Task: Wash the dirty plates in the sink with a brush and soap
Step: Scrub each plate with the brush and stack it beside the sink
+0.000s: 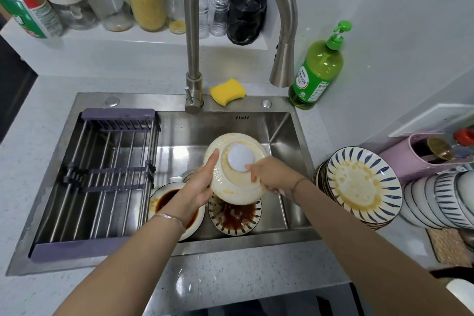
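Inside the sink (256, 126), at its near wall, two sauce-soiled plates lie side by side, one left (169, 200) and one right (234, 217). Directly above them, the left hand (197, 187) grips the left rim of one cream ribbed plate (230, 187), which is tilted underside up. The right hand (272, 177) works at the plate's right side, fingers (252, 169) curled round a white handle, judged the brush (280, 192); its head is hidden. Right of the sink stands one striped-plate stack (364, 185). Behind the sink sit one sponge (227, 91) and one soap bottle (316, 74).

Speckled pale countertop (230, 272) carries a green soap bottle (316, 72) at upper right, and stacked striped plates (364, 185) at right.
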